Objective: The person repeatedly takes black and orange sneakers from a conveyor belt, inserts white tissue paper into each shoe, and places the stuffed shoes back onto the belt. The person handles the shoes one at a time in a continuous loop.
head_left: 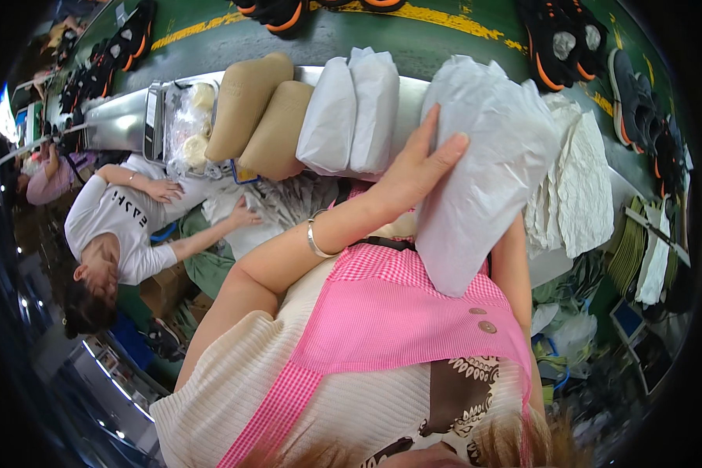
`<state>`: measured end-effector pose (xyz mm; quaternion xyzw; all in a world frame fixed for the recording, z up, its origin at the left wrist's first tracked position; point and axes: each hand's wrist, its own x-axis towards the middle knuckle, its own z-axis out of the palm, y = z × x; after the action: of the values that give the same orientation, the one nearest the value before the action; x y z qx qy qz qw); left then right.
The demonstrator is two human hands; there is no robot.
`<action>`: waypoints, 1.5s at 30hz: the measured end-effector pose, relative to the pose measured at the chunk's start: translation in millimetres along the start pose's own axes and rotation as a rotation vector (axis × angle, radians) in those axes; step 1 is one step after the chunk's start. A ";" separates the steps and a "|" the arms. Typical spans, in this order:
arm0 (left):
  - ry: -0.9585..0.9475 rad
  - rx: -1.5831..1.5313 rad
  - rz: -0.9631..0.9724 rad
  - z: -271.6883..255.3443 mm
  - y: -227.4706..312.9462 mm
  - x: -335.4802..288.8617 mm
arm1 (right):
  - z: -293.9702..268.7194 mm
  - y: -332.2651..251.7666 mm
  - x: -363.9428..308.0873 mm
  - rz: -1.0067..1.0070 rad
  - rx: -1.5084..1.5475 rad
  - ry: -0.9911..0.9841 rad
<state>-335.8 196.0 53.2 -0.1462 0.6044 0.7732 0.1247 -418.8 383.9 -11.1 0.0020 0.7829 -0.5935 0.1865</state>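
Tilted in front of my chest is a white paper-wrapped, shoe-shaped form [476,179], its narrow end pointing down at my apron. My left hand [421,168] grips its left side, thumb and forefinger on the paper. The right forearm [511,261] rises behind it, and the paper hides my right hand. To the left, two more white wrapped forms [349,113] stand side by side on a metal bench [409,113]. Beside them lean two bare tan forms [265,117] of a similar rounded shape. Crumpled white paper sheets [573,183] lie in a stack on the right.
A phone [154,121] and a clear plastic bag [191,125] with cream-coloured rounds sit at the bench's left. Left of me another person [125,218] reaches into grey-white paper. Dark shoes with orange soles [558,43] stand on the green floor [452,43] beyond the bench.
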 end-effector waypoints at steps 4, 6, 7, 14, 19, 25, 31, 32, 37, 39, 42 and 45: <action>-0.036 -0.026 0.072 7.2 -3.2 -14.3 | -10.2 -48.3 -12.4 0.015 0.060 -0.125; -0.027 -0.144 0.069 4.2 4.8 -17.4 | -3.0 -75.6 -17.0 0.026 0.111 -0.190; -0.018 -0.261 0.020 -2.6 7.8 -14.7 | 5.4 -84.3 -18.6 0.032 0.141 -0.188; 0.217 -0.796 -0.254 -76.8 10.8 -22.7 | 116.7 -46.3 -2.9 0.010 0.343 -0.060; 0.251 -0.760 -0.027 -111.6 5.7 -15.4 | 127.5 -59.3 -3.7 -0.383 -0.275 -0.044; 0.214 -0.710 0.095 -112.7 -11.0 1.6 | 58.2 -9.0 6.1 -0.565 -0.959 0.054; 0.160 -0.679 -0.116 -65.9 -56.9 55.1 | -12.4 5.6 9.7 -0.380 -0.815 0.162; 0.171 -0.668 -0.187 -59.0 -64.3 64.1 | -17.1 2.4 7.7 -0.319 -0.717 0.187; 0.113 -0.683 -0.333 -30.5 -116.3 97.5 | 4.7 -41.4 -59.7 -0.178 -0.128 -0.122; 0.107 -0.723 -0.396 -31.9 -136.7 100.4 | 17.5 -46.3 -74.4 -0.239 -0.300 -0.148; 0.214 -0.573 -0.303 -32.1 -165.2 103.2 | 36.5 -34.6 -64.4 -0.203 -0.346 -0.040; 0.121 0.052 -0.160 -43.2 -107.8 74.9 | 53.2 -27.5 -46.1 -0.262 -0.420 0.020</action>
<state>-362.1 180.9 -81.6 -0.2371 0.6169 0.7347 0.1529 -366.7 336.3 15.9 -0.1326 0.8846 -0.4366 0.0963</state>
